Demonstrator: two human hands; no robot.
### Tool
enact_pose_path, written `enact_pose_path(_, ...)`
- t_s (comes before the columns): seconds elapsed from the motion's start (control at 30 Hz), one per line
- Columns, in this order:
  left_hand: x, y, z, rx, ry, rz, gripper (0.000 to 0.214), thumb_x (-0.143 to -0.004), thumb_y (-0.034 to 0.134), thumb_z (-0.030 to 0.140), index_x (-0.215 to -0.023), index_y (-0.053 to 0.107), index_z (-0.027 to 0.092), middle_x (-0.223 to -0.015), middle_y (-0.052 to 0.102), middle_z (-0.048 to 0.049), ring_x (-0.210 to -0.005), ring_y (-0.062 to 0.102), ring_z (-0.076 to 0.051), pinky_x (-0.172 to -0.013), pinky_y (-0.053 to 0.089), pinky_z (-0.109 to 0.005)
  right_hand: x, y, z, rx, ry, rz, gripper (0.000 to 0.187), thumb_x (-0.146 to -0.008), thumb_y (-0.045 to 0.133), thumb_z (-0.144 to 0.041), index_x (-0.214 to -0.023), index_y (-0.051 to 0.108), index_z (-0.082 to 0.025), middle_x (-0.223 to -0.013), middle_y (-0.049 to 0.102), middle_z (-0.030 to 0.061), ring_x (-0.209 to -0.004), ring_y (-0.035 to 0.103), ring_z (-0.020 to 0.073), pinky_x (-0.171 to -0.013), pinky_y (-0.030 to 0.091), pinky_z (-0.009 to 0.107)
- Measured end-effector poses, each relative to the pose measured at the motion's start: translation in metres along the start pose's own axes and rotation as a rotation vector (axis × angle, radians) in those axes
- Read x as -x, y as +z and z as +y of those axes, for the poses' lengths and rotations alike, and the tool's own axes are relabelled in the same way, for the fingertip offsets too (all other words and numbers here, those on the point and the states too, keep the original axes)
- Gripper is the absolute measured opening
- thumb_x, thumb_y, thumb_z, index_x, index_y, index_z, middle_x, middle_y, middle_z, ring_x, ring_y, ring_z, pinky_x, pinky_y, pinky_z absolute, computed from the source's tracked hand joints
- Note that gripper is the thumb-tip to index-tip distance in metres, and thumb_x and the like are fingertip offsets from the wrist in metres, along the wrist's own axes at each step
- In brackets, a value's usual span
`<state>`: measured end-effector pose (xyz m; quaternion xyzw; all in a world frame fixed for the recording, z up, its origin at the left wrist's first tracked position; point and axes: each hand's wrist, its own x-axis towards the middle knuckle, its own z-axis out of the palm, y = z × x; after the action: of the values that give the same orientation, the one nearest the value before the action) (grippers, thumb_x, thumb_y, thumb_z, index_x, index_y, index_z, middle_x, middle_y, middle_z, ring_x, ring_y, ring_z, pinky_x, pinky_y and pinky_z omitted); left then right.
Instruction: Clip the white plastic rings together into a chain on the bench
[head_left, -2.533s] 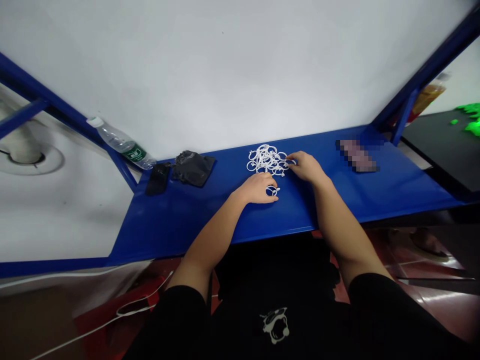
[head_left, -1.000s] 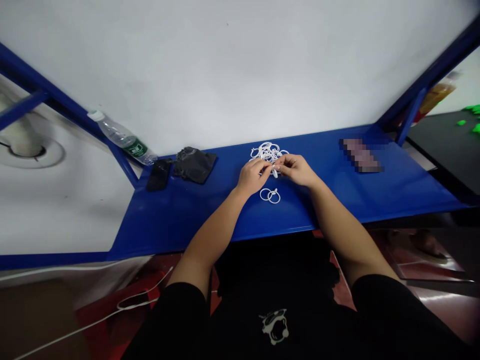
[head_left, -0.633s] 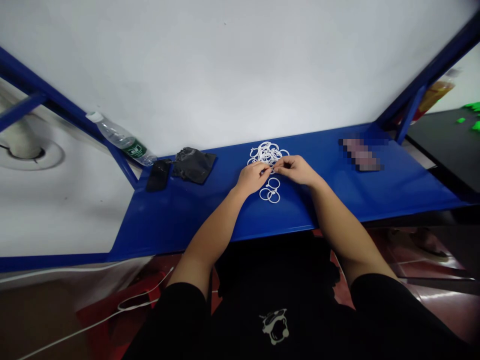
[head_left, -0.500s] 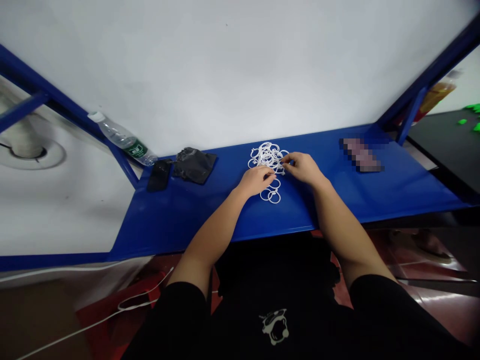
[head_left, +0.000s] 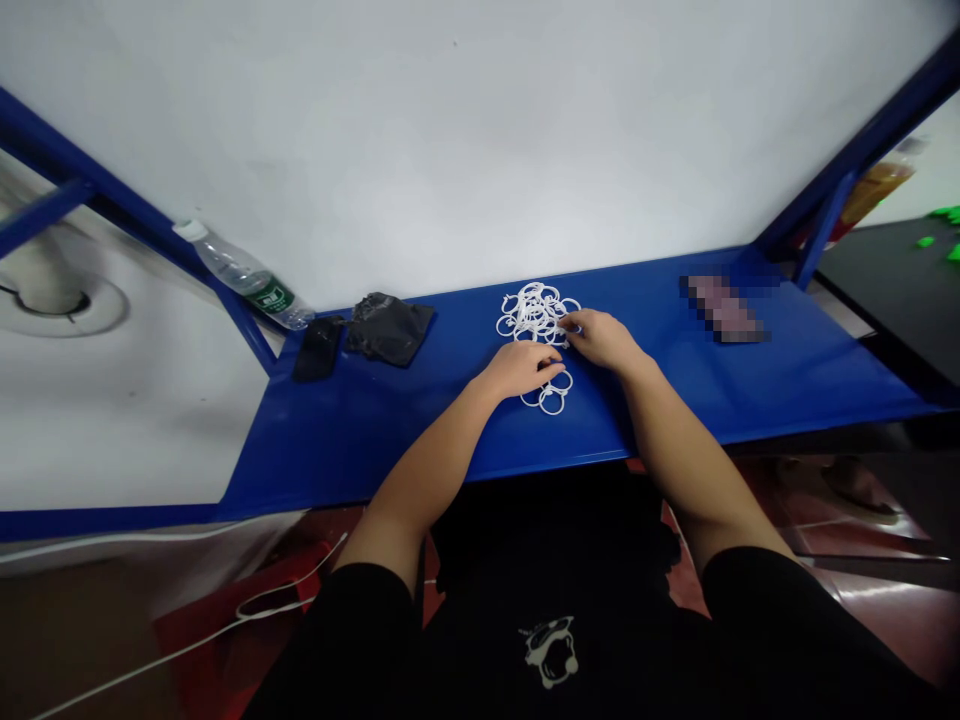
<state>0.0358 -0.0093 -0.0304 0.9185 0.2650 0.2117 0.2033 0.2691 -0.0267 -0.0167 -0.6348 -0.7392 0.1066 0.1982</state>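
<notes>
A pile of white plastic rings (head_left: 534, 308) lies at the back of the blue table (head_left: 375, 440). A short chain of linked white rings (head_left: 553, 397) sits just in front of it. My left hand (head_left: 517, 369) rests on the near end of that chain, with its fingers curled over the rings and pressing them to the table. My right hand (head_left: 602, 339) is beside the pile's right edge, and its fingertips pinch a ring there. The two hands are a few centimetres apart.
A crumpled black bag (head_left: 388, 328), a black phone (head_left: 316, 348) and a lying water bottle (head_left: 244, 280) are at the back left. A blurred object (head_left: 724, 310) lies at the right. Blue frame struts rise on both sides, and a black table (head_left: 892, 290) stands further right.
My hands were together over the pile with a ring between them. Now they have parted: the left has drawn back onto the linked rings, which are longer, and the right has returned to the pile.
</notes>
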Motion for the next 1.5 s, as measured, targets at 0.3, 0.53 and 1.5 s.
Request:
enact_pose_path(0.3,-0.001,0.005,-0.015,-0.038,-0.092,0.113,0.012,-0.105,0.078,0.031,-0.113,0.082,0.023,-0.128,0.081,-0.0092,-0.116,0.077,-0.026,-0.101,0.064,-0.043,-0.001,0.001,0.002,0.001,0.056,0.106,0.039,-0.096,0.061,-0.017,-0.128,0.084,-0.023,-0.119,0.084,0.0136,-0.103,0.075,0.0307,-0.09,0.056,0.039)
enact_pose_path(0.53,-0.001,0.007,-0.015,-0.033,-0.083,0.127,0.015,-0.105,0.078,0.031,-0.117,0.081,0.023,-0.129,0.081,-0.009,-0.118,0.077,-0.027,-0.103,0.064,-0.044,0.0,0.0,-0.001,-0.127,0.041,0.225,0.037,-0.098,0.063,-0.025,-0.126,0.085,-0.021,-0.113,0.084,0.014,-0.101,0.074,0.0313,-0.095,0.058,0.044)
enact_pose_path(1.5,-0.003,-0.003,-0.009,-0.078,-0.031,0.498,0.014,-0.106,0.073,0.024,-0.093,0.078,0.023,-0.083,0.079,-0.0021,-0.081,0.075,-0.02,-0.084,0.055,-0.036,0.011,0.0,-0.03,-0.697,-0.094,0.127,0.041,-0.092,0.082,-0.063,-0.089,0.079,-0.023,-0.078,0.074,0.0034,-0.07,0.059,0.0182,-0.067,0.046,0.034)
